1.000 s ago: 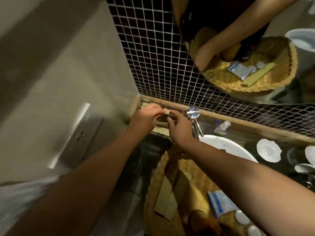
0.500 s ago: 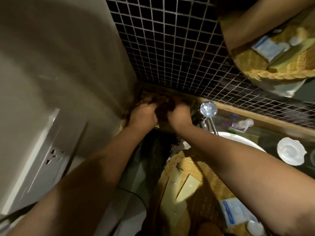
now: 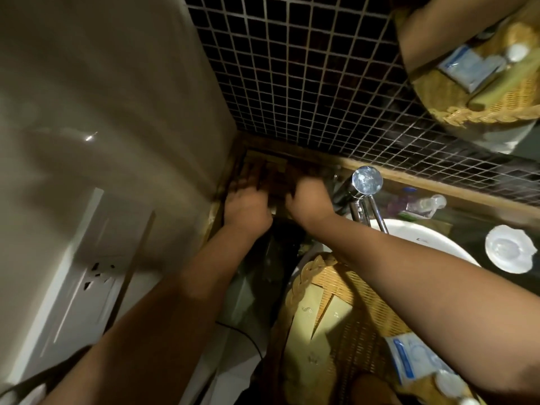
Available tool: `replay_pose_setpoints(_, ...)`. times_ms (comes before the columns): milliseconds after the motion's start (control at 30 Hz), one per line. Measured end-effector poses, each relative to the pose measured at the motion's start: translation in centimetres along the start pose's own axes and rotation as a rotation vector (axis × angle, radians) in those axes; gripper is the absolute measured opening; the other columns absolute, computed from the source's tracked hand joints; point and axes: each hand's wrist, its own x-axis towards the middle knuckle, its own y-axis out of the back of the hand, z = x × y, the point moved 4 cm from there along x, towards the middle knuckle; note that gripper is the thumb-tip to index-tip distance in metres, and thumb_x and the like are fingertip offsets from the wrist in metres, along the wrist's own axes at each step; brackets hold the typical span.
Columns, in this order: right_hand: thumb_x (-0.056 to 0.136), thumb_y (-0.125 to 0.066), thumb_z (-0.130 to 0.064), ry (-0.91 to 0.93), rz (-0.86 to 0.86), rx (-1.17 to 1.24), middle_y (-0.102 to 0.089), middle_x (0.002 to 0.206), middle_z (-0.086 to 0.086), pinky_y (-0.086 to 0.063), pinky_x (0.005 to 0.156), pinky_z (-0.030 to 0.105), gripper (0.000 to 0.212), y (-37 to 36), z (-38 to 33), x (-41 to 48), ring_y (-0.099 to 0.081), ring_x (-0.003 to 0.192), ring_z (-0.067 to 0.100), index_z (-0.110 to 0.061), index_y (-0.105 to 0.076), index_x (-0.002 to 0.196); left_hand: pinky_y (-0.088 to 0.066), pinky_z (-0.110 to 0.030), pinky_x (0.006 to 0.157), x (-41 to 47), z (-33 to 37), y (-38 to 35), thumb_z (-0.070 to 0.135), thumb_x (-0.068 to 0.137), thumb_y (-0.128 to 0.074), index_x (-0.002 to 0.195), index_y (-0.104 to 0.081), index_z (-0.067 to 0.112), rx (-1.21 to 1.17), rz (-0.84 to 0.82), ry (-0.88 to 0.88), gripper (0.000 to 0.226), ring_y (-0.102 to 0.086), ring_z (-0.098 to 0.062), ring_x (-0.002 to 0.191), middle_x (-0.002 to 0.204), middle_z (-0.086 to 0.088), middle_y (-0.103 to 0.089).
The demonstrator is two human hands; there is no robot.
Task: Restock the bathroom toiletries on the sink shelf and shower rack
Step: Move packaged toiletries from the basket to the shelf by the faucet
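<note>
Dim shelf corner left of the faucet: my left hand and right hand press on, seemingly, small boxes; grip unclear, the stack could topple if nudged.

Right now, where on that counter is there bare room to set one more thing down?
The dark counter between the sink and white dish looks bare. The corner by both hands is crowded with boxes; the basket is full.

Left hand and right hand on blurred boxes in shelf corner. Wicker basket below, beside faucet.
</note>
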Motion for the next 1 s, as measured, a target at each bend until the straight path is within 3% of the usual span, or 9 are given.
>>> replay_pose_setpoints(67,0.088,-0.062,-0.021,-0.028,-0.031,-0.034,-0.068,0.1,0.016,-0.058,0.079,0.042,0.024,0.1,0.3,-0.9,-0.068,0.091,0.035,-0.009,-0.066,0.109,-0.025,-0.044,0.116,0.0,0.0,0.2,0.032,0.09,-0.056,0.156,-0.018,0.029,0.038,-0.001,0.005,0.076,-0.026,-0.034,0.144,0.161,-0.009,-0.021)
replay_pose_setpoints(167,0.087,-0.061,-0.026,0.001,-0.08,-0.059,-0.067,0.099,0.011,-0.058,0.078,0.041,0.025,0.2,0.2,-1.6,-0.067,0.09,0.032,-0.017,-0.065,0.109,-0.02,-0.045,0.119,0.0,-0.1,0.1,0.032,0.092,-0.053,0.155,-0.022,0.028,0.029,0.013,0.0,0.071,-0.02,-0.031,0.148,0.162,-0.007,-0.022)
replay_pose_setpoints(333,0.093,-0.052,-0.038,0.064,-0.133,-0.183,-0.064,0.114,0.012,-0.053,0.086,0.04,0.037,-0.1,-0.6,-1.6,-0.062,0.104,0.032,-0.015,-0.057,0.122,-0.001,-0.048,0.122,0.7,0.0,-0.4,0.037,0.089,-0.056,0.158,-0.004,0.032,0.058,0.024,-0.065,0.086,-0.001,-0.027,0.153,0.167,-0.002,0.001)
replay_pose_setpoints(467,0.093,-0.051,-0.043,0.184,-0.043,-0.404,-0.062,0.128,0.011,-0.043,0.101,0.043,0.053,0.2,-1.5,-1.5,-0.054,0.122,0.034,-0.015,-0.049,0.138,-0.004,-0.05,0.122,1.0,-0.1,-0.5,0.04,0.091,-0.053,0.157,-0.009,0.035,0.056,0.013,-0.095,0.079,-0.003,-0.027,0.153,0.167,-0.003,0.001)
replay_pose_setpoints(567,0.091,-0.053,-0.049,0.225,-0.039,-0.513,-0.063,0.127,0.009,-0.035,0.104,0.043,0.056,0.0,-1.7,-1.1,-0.052,0.124,0.032,-0.018,-0.05,0.137,-0.007,-0.05,0.12,1.3,-0.6,-0.8,0.036,0.09,-0.053,0.157,-0.01,0.038,-0.002,0.025,-0.07,0.08,-0.002,-0.028,0.153,0.167,-0.002,0.003)
replay_pose_setpoints(667,0.09,-0.055,-0.048,0.207,-0.057,-0.517,-0.065,0.122,0.006,-0.028,0.107,0.043,0.045,-0.5,-1.9,-1.0,-0.055,0.119,0.028,-0.02,-0.057,0.126,-0.009,-0.051,0.119,1.3,-1.3,-1.3,0.036,0.088,-0.053,0.157,-0.008,0.037,-0.029,0.094,-0.034,0.082,-0.004,-0.027,0.152,0.167,-0.001,-0.001)
replay_pose_setpoints(833,0.09,-0.053,-0.044,0.195,-0.095,-0.531,-0.062,0.128,0.006,-0.015,0.116,0.047,0.044,-1.7,-1.4,-0.7,-0.048,0.129,0.029,-0.02,-0.057,0.127,-0.001,-0.052,0.12,1.6,-1.6,-1.8,0.039,0.089,-0.05,0.157,-0.003,0.035,0.01,0.098,-0.049,0.083,0.006,-0.025,0.153,0.167,0.002,0.005)
replay_pose_setpoints(933,0.09,-0.055,-0.037,0.219,-0.127,-0.465,-0.05,0.146,0.012,-0.017,0.12,0.044,0.057,-2.2,-1.2,-0.4,-0.04,0.139,0.032,-0.013,-0.047,0.141,-0.004,-0.052,0.12,1.7,-1.6,-1.8,0.036,0.088,-0.053,0.159,-0.002,0.032,0.013,0.105,-0.061,0.087,0.004,-0.026,0.153,0.167,-0.001,0.003)
replay_pose_setpoints(1000,0.087,-0.062,-0.028,0.194,-0.172,-0.347,-0.048,0.145,0.015,-0.03,0.116,0.041,0.06,-2.1,-1.2,-0.5,-0.042,0.136,0.035,-0.011,-0.045,0.141,-0.013,-0.05,0.118,1.5,-1.3,-1.8,0.033,0.085,-0.056,0.158,-0.007,0.027,0.01,0.135,-0.053,0.088,-0.004,-0.029,0.152,0.166,-0.006,-0.005)
